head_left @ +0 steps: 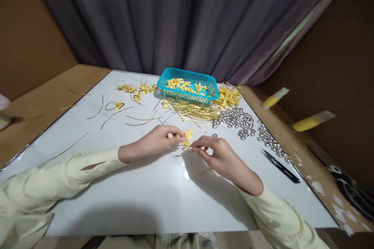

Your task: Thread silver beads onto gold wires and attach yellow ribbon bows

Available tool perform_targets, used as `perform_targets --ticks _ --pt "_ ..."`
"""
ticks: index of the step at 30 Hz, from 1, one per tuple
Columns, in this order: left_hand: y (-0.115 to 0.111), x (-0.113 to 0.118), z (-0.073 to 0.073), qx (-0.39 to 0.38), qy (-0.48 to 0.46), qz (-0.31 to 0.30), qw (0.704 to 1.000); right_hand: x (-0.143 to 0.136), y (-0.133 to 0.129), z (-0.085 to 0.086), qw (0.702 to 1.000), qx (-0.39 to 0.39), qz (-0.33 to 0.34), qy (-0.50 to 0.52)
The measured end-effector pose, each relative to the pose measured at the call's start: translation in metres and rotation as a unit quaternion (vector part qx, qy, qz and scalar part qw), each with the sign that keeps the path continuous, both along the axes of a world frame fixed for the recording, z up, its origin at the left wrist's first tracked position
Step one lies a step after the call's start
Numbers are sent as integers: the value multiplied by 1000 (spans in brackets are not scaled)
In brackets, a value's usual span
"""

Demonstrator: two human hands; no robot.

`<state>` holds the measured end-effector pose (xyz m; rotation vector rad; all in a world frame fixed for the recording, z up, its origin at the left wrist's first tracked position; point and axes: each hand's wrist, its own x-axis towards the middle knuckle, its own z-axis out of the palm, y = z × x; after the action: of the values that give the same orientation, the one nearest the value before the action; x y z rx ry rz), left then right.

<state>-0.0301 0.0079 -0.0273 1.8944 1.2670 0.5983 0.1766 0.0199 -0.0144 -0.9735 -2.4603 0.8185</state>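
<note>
Over the white tabletop, my left hand (163, 139) pinches a small yellow ribbon flower (188, 136) between thumb and fingertips. Close on its right, my right hand (219, 153) has thumb and index finger pressed together on a thin gold wire (185, 149) just below the flower. A wire end sticks out beneath the right hand. Exactly how the wire meets the flower is too small to make out. Behind the hands lies a pile of straight gold wires (195, 111). Silver heart-shaped beads (239, 118) are spread to the right of that pile.
A blue plastic basket (188, 98) holding yellow flowers stands at the back. Wired flowers (229, 96) are heaped beside it. Black-handled tweezers (280, 166) lie at right; scissors (353, 190), two yellow tubes (312, 121) and paper scraps are beyond. Loose wires (117, 116) lie at left.
</note>
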Motion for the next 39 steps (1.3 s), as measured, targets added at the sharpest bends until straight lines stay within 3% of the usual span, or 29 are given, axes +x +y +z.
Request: perform_targets --ticks 1,3,7,12,17,22,30,34,39 --pt "12 2 4 48 69 -19 996 5 2 4 1000 4 -12 -3" --pt "37 9 9 73 111 -50 990 15 7 12 999 2 -38 -11" --pt "73 23 11 44 198 -146 968 35 10 24 997 -23 -72 -21" --pt "79 29 9 9 271 -191 943 48 13 27 991 -101 -87 -17" --pt "74 26 10 38 273 -204 939 43 22 9 986 -157 -55 -1" --pt "68 19 15 138 227 -183 946 21 24 0 990 -134 -24 36" --pt "56 12 28 246 120 -72 959 -11 25 -1 994 11 -50 100" --pt "47 15 32 238 51 -12 970 -12 27 -2 987 76 -74 117" --pt "31 12 43 165 -26 28 986 -7 23 7 982 120 -68 129"
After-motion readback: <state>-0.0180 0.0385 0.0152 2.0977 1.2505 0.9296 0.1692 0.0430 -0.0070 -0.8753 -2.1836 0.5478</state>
